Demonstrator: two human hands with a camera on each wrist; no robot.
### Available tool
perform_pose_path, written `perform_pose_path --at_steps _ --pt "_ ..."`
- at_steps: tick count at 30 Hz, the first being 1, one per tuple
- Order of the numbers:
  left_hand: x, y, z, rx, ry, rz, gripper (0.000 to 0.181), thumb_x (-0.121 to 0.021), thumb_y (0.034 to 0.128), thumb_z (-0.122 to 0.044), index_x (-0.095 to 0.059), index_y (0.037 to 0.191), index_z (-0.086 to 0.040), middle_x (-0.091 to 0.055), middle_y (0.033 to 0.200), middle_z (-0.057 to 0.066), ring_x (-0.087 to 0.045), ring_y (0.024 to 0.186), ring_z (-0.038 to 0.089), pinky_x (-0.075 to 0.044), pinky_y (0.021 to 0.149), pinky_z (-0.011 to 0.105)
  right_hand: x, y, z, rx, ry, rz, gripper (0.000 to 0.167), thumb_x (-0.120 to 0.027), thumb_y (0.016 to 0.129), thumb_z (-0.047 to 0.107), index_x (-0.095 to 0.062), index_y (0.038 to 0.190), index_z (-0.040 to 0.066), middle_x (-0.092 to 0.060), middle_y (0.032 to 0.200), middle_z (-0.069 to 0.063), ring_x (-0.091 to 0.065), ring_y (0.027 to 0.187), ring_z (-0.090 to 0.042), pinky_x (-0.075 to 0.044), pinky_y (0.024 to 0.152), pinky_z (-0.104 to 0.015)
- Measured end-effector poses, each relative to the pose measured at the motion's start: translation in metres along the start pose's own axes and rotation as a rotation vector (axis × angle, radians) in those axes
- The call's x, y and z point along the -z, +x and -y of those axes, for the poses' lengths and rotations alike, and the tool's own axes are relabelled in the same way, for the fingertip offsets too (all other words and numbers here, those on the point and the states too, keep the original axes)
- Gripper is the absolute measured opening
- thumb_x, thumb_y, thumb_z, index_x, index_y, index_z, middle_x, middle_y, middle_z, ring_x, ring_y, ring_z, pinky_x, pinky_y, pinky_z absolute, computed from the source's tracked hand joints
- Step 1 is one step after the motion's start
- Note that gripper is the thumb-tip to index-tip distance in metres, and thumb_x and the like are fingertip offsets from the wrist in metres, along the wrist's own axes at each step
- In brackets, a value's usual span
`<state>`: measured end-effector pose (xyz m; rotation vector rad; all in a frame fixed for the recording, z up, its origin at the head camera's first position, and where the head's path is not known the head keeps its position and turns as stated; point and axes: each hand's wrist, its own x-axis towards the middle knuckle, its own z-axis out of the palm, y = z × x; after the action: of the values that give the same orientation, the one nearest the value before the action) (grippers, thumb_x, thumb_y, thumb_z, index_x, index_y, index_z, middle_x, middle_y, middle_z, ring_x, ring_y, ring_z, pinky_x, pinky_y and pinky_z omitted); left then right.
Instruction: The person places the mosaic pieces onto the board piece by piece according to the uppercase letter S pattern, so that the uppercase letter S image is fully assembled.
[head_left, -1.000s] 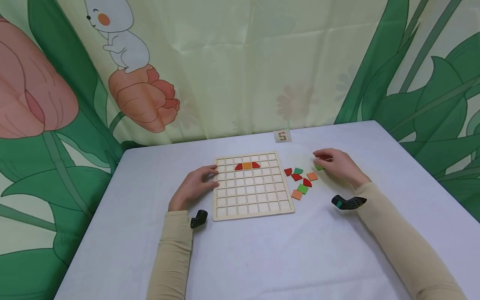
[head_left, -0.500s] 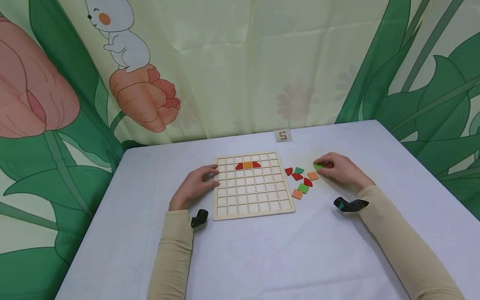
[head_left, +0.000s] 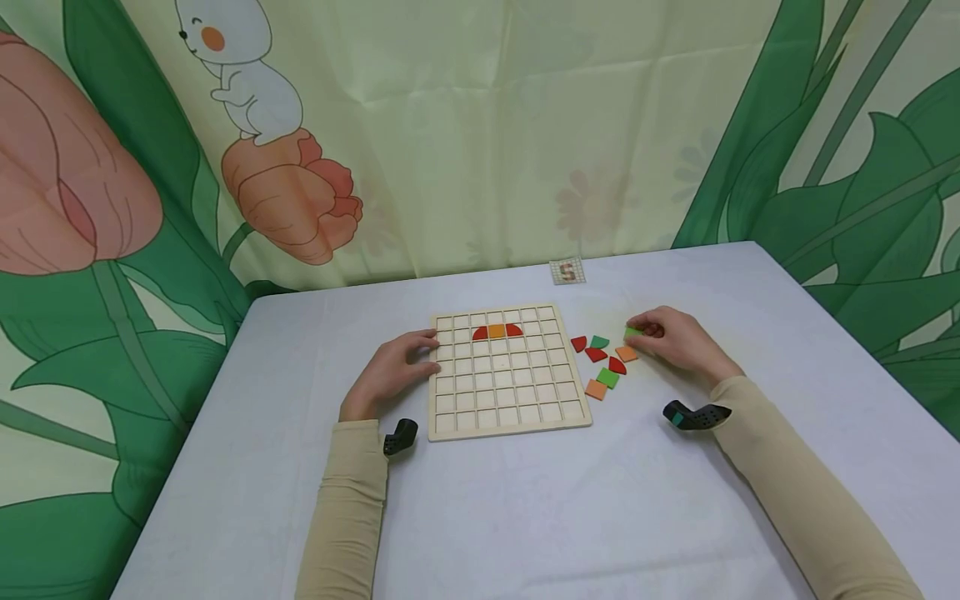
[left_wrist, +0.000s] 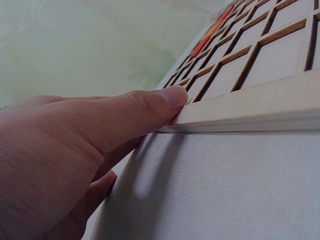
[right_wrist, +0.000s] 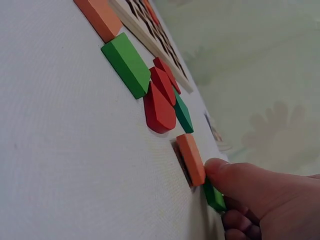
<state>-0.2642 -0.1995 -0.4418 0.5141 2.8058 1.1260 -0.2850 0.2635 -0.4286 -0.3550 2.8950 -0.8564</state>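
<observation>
Pinching the light green tile between thumb and fingers, our right hand is well right of the board, beyond the scattered pieces. Our fingers partly cover the tile, so we cannot tell a long axis; from the right wrist its visible face slants down and to the right, just beside an orange tile.

Our left hand is far from the right one, its thumb resting on the board's left rim and its fingers spread from the thumb.

The board is nearly square, its right side turned slightly away from us. In its second row from the far edge, three neighbouring middle compartments hold a red quarter-round, an orange square and another red quarter-round, the curved sides facing outward.

Just off the board's right edge lie three loose red pieces, a teal piece, a green tile and a second orange tile. White cloth stretches broadly from the board's near edge toward us. A patterned card lies near the table's far edge.
</observation>
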Motion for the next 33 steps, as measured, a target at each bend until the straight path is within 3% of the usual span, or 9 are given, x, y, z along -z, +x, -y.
perform_pose_path --at_steps 6,13,18,26,33 --pt "0.0 0.0 0.001 0.002 -0.008 0.0 0.042 -0.077 0.0859 -0.019 -0.065 0.123 -0.005 -0.051 0.145 0.005 -0.037 0.14 0.025 -0.027 0.116 0.043 -0.002 -0.001 0.003 0.059 -0.02 0.0 0.033 -0.066 0.094 0.017 -0.066 0.121 -0.001 -0.06 0.113 -0.019 -0.051 0.097 -0.03 -0.047 0.085 -0.044" --pt "-0.001 0.0 0.0 0.007 -0.009 0.005 0.041 -0.076 0.0864 -0.019 -0.065 0.123 -0.004 -0.05 0.146 0.006 -0.037 0.14 0.026 -0.027 0.117 0.043 0.007 -0.007 0.001 0.063 0.029 0.114 0.038 -0.059 0.095 0.009 -0.058 0.132 -0.001 -0.055 0.126 -0.02 -0.051 0.114 -0.036 -0.045 0.098 -0.055" --pt "-0.002 -0.001 0.001 0.005 -0.007 0.006 0.041 -0.076 0.0867 -0.02 -0.065 0.123 -0.004 -0.05 0.146 0.005 -0.036 0.141 0.026 -0.027 0.117 0.043 0.011 -0.008 -0.002 0.099 0.027 0.156 0.039 -0.059 0.093 0.004 -0.059 0.131 0.0 -0.054 0.128 -0.02 -0.049 0.118 -0.037 -0.044 0.099 -0.057" --pt "-0.001 -0.001 0.001 -0.002 -0.021 0.001 0.04 -0.076 0.0862 -0.019 -0.066 0.122 -0.005 -0.051 0.145 0.005 -0.037 0.14 0.025 -0.027 0.116 0.043 0.005 0.003 0.004 0.112 -0.048 0.067 0.034 -0.065 0.094 0.011 -0.063 0.125 -0.001 -0.06 0.117 -0.017 -0.054 0.104 -0.031 -0.049 0.092 -0.05" --pt "0.0 0.0 0.0 -0.001 -0.004 0.001 0.041 -0.076 0.0864 -0.02 -0.065 0.123 -0.004 -0.05 0.145 0.006 -0.037 0.14 0.026 -0.027 0.116 0.043 -0.007 0.022 0.04 0.106 -0.018 0.032 0.036 -0.064 0.094 0.013 -0.062 0.127 -0.001 -0.058 0.117 -0.019 -0.053 0.102 -0.031 -0.05 0.091 -0.047"
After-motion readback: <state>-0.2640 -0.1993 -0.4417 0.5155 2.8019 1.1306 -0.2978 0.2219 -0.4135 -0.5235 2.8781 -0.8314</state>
